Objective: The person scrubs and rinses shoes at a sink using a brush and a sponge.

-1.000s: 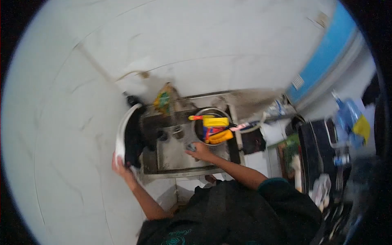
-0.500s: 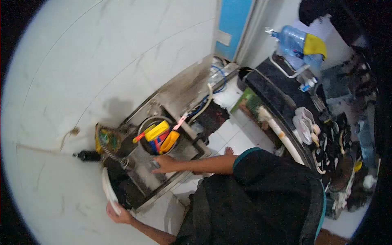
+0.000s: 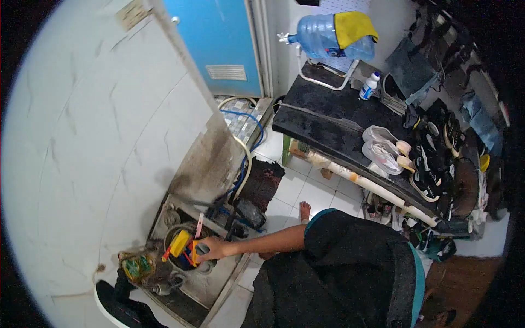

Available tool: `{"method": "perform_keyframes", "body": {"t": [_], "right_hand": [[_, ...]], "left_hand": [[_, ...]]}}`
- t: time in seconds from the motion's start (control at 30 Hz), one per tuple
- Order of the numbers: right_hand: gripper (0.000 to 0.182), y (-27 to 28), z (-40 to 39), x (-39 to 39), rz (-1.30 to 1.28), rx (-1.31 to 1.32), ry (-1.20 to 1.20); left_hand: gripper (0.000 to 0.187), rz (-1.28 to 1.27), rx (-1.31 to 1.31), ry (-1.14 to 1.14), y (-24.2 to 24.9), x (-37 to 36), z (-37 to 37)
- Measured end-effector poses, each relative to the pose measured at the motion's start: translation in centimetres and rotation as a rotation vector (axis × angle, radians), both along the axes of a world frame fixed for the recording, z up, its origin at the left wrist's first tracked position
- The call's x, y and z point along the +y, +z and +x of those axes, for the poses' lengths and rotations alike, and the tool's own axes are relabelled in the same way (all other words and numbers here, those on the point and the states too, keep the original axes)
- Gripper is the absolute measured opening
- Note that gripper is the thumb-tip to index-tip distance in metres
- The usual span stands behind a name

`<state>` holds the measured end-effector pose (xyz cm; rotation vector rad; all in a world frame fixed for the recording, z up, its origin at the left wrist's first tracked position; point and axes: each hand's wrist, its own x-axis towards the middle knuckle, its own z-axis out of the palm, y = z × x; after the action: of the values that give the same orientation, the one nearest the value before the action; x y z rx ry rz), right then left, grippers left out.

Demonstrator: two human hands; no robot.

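Note:
My right hand point(image 3: 214, 249) reaches over a round basin point(image 3: 168, 235) with its fingers curled. A small greyish thing point(image 3: 202, 249) shows at the fingertips; I cannot make out its kind. Right beside them, an orange item point(image 3: 194, 257) that looks like a brush lies in the basin. A yellow brush-like piece point(image 3: 179, 242) with a red end is next to it, and a pink handle point(image 3: 199, 224) sticks up at the rim. At the lower left edge is a black shoe point(image 3: 128, 306) with a white sole; my left hand is out of view.
A packet with green and yellow contents point(image 3: 138, 267) sits against the white wall. Pale and blue hoses point(image 3: 246, 169) run along the floor. Across from it, a dark bench point(image 3: 322, 109) bears a large blue water bottle point(image 3: 322, 35), a white bottle point(image 3: 369, 86) and several shoes point(image 3: 383, 150).
My right hand has moved from the flat surface beside the basin to over it. The view has swung, and my left hand has gone out of frame while the shoe it held still shows.

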<state>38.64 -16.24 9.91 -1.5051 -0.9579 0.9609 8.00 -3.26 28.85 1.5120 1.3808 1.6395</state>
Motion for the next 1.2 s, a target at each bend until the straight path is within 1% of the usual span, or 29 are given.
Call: {"method": "perform_keyframes", "body": {"t": [0.03, 0.1, 0.17, 0.2, 0.23, 0.27, 0.3, 0.37, 0.4, 0.43, 0.47, 0.5, 0.53, 0.57, 0.6, 0.63, 0.67, 0.73, 0.8, 0.83, 0.87, 0.93, 0.97, 1.0, 1.03, 1.07, 1.13, 1.17, 1.2], "right_hand": [[0.088, 0.5, 1.9, -1.4, 0.010, 0.030, -0.038], [0.084, 3.9, 7.3, -5.8, 0.093, 0.201, 0.005], [0.075, 4.7, 11.7, -10.1, 0.032, 0.267, -0.235], [0.067, 2.6, 13.8, -11.3, 0.077, 0.265, -0.347], [0.060, 0.4, 15.9, -12.3, 0.122, 0.257, -0.457], [0.052, -0.9, 18.1, -14.4, 0.160, 0.280, -0.523], [0.044, -2.1, 20.4, -16.5, 0.199, 0.300, -0.589], [0.043, -2.0, 25.4, -23.7, 0.168, 0.497, -0.776], [0.046, -3.7, 27.1, -26.0, 0.180, 0.589, -0.932], [0.038, -3.2, 28.5, -29.3, 0.172, 0.615, -1.020], [0.030, -2.5, 29.8, -32.8, 0.165, 0.637, -1.108], [0.028, -3.2, 30.9, -35.7, 0.210, 0.626, -1.149], [0.025, -3.8, 31.6, -38.5, 0.256, 0.613, -1.197], [0.025, -4.2, 32.1, -40.8, 0.274, 0.600, -1.262], [0.025, -4.5, 32.5, -43.0, 0.291, 0.586, -1.328], [0.030, -6.0, 32.7, -45.1, 0.194, 0.465, -1.408], [0.032, -5.6, 33.0, -46.5, 0.207, 0.545, -1.450], [0.037, -3.7, 32.8, -49.4, 0.235, 0.702, -1.544], [0.044, -3.9, 33.1, -51.3, 0.288, 0.730, -1.614], [0.044, -4.1, 33.1, -52.0, 0.266, 0.708, -1.609], [0.044, -4.3, 33.3, -52.5, 0.242, 0.686, -1.610], [0.043, -4.5, 33.7, -52.6, 0.309, 0.665, -1.648], [0.042, -4.2, 33.9, -52.4, 0.349, 0.629, -1.678], [0.040, -3.8, 34.2, -52.2, 0.391, 0.592, -1.693], [0.035, -4.0, 34.7, -52.1, 0.442, 0.629, -1.615], [0.034, -3.6, 34.8, -52.3, 0.436, 0.656, -1.597], [0.031, -2.5, 35.3, -51.9, 0.421, 0.731, -1.508], [0.030, -2.6, 35.7, -51.2, 0.489, 0.767, -1.481], [0.028, -2.4, 36.2, -50.3, 0.565, 0.816, -1.467]], "left_hand": [[0.045, -0.070, -0.109, -0.106, 1.2, -0.3, 2.7], [0.048, -0.233, -0.302, -0.296, 3.2, -1.7, 8.8], [0.050, -0.436, -0.394, -0.480, 3.6, -3.5, 16.8], [0.052, -0.539, -0.404, -0.560, 3.3, -4.8, 21.3], [0.062, -0.512, -0.327, -0.633, 2.4, -7.1, 27.3], [0.058, -0.685, -0.313, -0.773, 1.5, -8.6, 32.6], [0.058, -0.832, -0.303, -0.894, 0.3, -10.6, 38.1], [0.061, -1.046, -0.141, -1.232, -5.7, -12.0, 48.3], [0.063, -1.122, -0.030, -1.411, -8.6, -12.8, 53.4], [0.061, -1.168, 0.214, -1.388, -8.7, -17.2, 58.6], [0.056, -1.284, 0.284, -1.443, -11.9, -19.3, 63.1], [0.058, -1.363, 0.391, -1.594, -15.1, -21.3, 67.5], [0.059, -1.405, 0.414, -1.627, -17.4, -24.5, 71.1], [0.062, -1.563, 0.413, -1.918, -19.6, -26.4, 74.5], [0.063, -1.597, 0.497, -1.848, -22.1, -28.5, 77.2], [0.064, -1.630, 0.576, -1.775, -24.5, -30.7, 79.9], [0.065, -1.679, 0.680, -1.778, -26.0, -32.5, 81.8], [0.066, -1.497, 0.657, -1.940, -26.1, -36.5, 82.6], [0.070, -1.675, 0.667, -1.814, -27.6, -39.2, 84.4], [0.073, -1.924, 0.707, -1.575, -29.6, -39.1, 86.6], [0.075, -1.505, 0.825, -1.865, -29.0, -39.4, 86.2], [0.073, -1.485, 0.810, -1.916, -30.4, -38.0, 87.7], [0.068, -1.335, 0.804, -1.672, -32.7, -37.5, 89.1], [0.064, -1.139, 0.811, -1.779, -30.0, -37.8, 88.0], [0.062, -1.051, 0.908, -1.735, -28.3, -38.4, 88.3], [0.059, -0.961, 0.995, -1.673, -27.2, -38.3, 88.3], [0.052, -0.637, 0.836, -1.669, -28.7, -36.9, 88.1], [0.047, -0.459, 0.814, -1.675, -27.7, -37.2, 87.1], [0.043, -0.379, 0.593, -1.790, -26.8, -37.2, 85.4]]}}
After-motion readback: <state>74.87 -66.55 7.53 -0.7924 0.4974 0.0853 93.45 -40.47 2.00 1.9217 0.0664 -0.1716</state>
